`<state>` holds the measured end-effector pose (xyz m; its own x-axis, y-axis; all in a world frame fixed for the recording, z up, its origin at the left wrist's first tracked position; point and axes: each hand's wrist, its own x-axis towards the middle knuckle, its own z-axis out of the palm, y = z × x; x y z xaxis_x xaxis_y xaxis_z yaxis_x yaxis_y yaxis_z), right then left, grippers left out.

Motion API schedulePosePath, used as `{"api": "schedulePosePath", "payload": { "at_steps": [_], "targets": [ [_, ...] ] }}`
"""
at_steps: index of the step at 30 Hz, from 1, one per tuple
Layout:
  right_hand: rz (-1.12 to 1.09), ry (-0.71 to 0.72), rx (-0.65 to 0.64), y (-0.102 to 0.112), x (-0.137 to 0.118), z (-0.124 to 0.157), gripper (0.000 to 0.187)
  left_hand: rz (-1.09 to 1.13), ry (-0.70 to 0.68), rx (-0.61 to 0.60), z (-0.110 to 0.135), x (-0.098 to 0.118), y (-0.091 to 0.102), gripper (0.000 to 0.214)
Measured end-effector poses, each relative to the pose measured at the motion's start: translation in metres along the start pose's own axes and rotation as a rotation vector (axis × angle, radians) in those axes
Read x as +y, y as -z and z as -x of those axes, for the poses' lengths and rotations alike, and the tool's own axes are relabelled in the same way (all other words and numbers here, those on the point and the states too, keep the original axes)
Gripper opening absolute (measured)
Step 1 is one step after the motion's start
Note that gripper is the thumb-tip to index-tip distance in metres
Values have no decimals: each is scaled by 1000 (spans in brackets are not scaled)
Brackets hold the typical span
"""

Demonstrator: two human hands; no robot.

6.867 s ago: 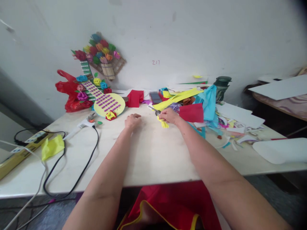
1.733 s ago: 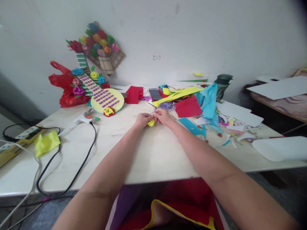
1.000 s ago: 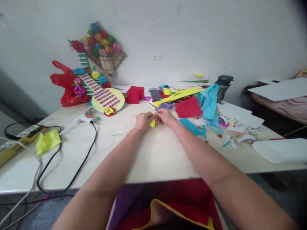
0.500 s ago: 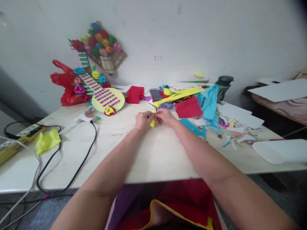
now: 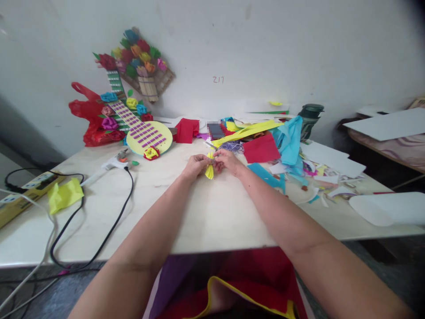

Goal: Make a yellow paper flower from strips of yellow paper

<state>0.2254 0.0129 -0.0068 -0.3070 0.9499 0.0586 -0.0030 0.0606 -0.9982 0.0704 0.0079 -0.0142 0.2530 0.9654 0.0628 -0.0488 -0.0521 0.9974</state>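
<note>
Yellow paper piece (image 5: pixel 209 171) pinched between both hands just above the table (image 5: pixel 199 217), mid-table, fan end hanging down. Left hand (image 5: pixel 195 163) closed on its left side, right hand (image 5: pixel 226 160) closed on its top; two-sided grip likely to keep the folds bunched. Beyond, scissors (image 5: pixel 210 145) just behind the fingers, red sheet (image 5: pixel 261 149) and blue paper (image 5: pixel 290 138) heaped right. Glue gun (image 5: pixel 113 165) left, cord trailing off the edge. Paper guitar (image 5: pixel 142 135) leaning at the wall.
</note>
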Motion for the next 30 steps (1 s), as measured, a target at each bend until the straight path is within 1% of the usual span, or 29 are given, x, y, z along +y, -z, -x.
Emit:
{"api": "schedulePosePath", "payload": {
  "at_steps": [4, 11, 16, 21, 24, 27, 30],
  "targets": [
    [6, 42, -23, 0, 0, 1, 13, 105, 67, -32, 1, 3, 3, 24],
    [73, 110, -67, -2, 4, -1, 9, 153, 96, -54, -1, 5, 8, 22],
    [62, 103, -73, -4, 5, -2, 15, 159, 98, -54, -3, 2, 11, 22],
    [83, 110, -11, -9, 4, -1, 16, 150, 96, -27, -2, 3, 9, 24],
    [96, 98, 4, -11, 3, -1, 17, 141, 106, -16, -2, 4, 9, 24],
    [87, 90, -1, -10, 4, -1, 15, 142, 108, -3, -1, 4, 8, 24],
    [12, 74, -51, -8, 5, -1, 10, 154, 107, 18, -1, 5, 9, 24]
  ]
}}
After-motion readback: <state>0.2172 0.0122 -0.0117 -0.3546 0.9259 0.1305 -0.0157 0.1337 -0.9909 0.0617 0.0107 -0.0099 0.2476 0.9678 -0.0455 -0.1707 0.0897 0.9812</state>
